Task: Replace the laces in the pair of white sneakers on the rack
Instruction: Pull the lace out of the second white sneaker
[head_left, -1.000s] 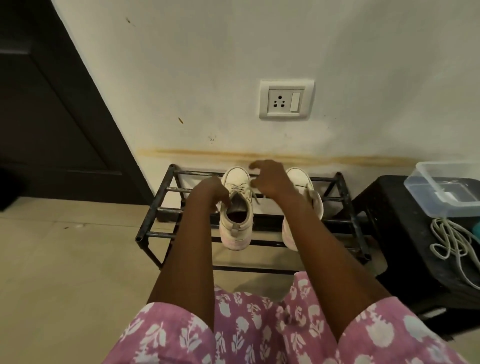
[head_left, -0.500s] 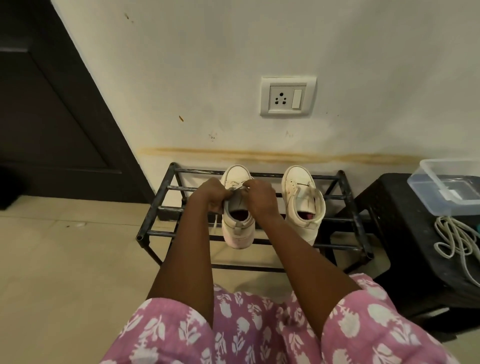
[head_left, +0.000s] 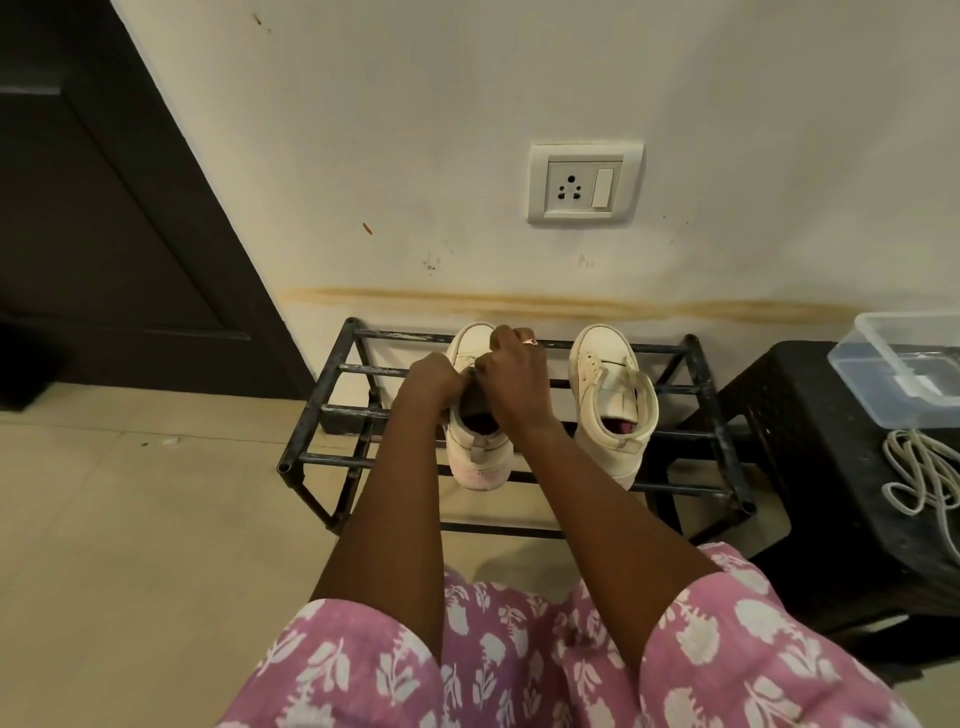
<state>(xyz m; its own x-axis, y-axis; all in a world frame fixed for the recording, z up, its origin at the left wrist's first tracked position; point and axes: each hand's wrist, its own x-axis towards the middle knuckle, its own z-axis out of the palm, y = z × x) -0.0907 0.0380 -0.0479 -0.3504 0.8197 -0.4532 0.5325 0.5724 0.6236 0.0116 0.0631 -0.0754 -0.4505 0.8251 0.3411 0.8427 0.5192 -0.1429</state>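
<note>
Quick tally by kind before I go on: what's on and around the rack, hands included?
White sneakers: 2, left sneaker and right sneaker
Hands: 2, left hand and right hand, both holding the left sneaker
Rack: 1
Black stool: 1
Clear container: 1
White cord bundle: 1
Wall socket: 1
Total: 9

Both arms reach forward, left hand (head_left: 434, 382) and right hand (head_left: 514, 387) touching, fingers (head_left: 505, 339) curled (grasp hidden).
</note>
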